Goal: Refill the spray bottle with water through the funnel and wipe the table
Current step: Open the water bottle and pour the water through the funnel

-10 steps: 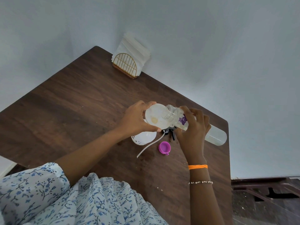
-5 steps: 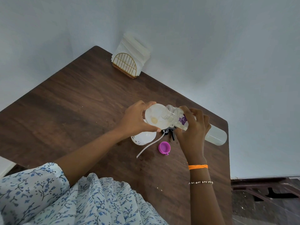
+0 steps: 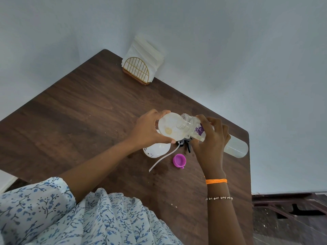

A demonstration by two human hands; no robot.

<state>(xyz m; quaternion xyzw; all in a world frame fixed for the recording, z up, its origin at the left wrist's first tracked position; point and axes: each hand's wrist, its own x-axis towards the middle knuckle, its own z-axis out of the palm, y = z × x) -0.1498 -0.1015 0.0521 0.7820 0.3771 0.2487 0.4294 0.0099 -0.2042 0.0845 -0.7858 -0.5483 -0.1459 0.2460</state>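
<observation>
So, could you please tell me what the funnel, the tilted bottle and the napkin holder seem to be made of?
The funnel looks like translucent white plastic with a matte, milky surface. The tilted bottle seems to be clear plastic: you see through its threaded neck, and the body is slightly frosted. The napkin holder appears to be thin gold-coloured metal wire, shiny, on a brownish base, possibly wood.

white sleeve [image 3: 33, 200] with blue floral print; orange band [image 3: 216, 181] and beaded bracelet [image 3: 219, 198] on right wrist

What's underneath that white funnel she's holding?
Beneath the funnel, the spray bottle shows partly, with the trigger head beside it. The funnel and left hand hide the bottle's mouth.
</observation>
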